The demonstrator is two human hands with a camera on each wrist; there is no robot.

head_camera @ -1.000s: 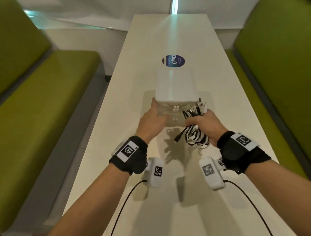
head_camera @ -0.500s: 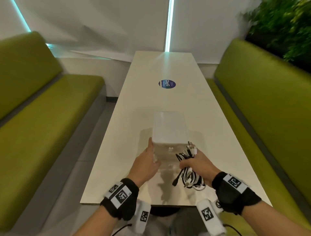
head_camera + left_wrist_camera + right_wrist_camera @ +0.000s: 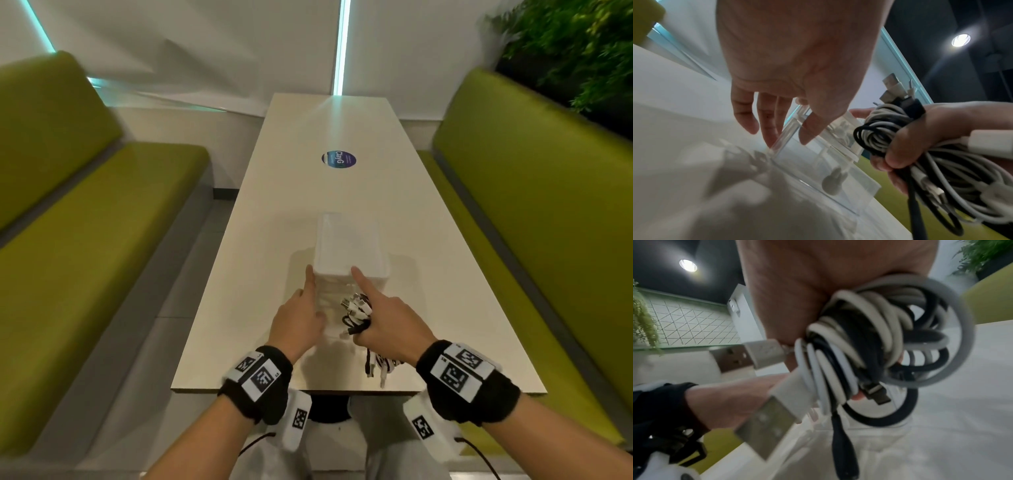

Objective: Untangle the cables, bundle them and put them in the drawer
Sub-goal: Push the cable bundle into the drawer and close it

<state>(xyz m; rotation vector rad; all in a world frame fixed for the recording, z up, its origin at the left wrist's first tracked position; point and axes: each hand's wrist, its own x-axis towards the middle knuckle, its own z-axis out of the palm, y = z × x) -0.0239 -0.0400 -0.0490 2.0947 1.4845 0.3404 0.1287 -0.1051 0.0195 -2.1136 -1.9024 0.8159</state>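
Observation:
A small white drawer box [image 3: 349, 246] with a clear front stands on the white table [image 3: 260, 260]. My left hand [image 3: 306, 301] lies against its front left corner, fingers straight; in the left wrist view the fingertips [image 3: 768, 138] and thumb touch the clear drawer front [image 3: 818, 164]. My right hand [image 3: 383, 318] grips a coiled bundle of black and white cables [image 3: 356, 308] just in front of the box. Its index finger [image 3: 359, 281] is stretched out onto the box's top front edge. The bundle [image 3: 879, 138] and its USB plugs [image 3: 764, 423] fill the right wrist view.
Green benches [image 3: 85, 240] [image 3: 534, 212] run along both long sides of the table. A round blue sticker [image 3: 338, 159] lies beyond the box. The near table edge [image 3: 342, 390] is just under my wrists. A plant [image 3: 575, 44] is at the back right.
The view has tilted up and pulled back. My right index finger has stretched out onto the box's top edge, with the bundle still gripped. The left hand stays at the front left corner.

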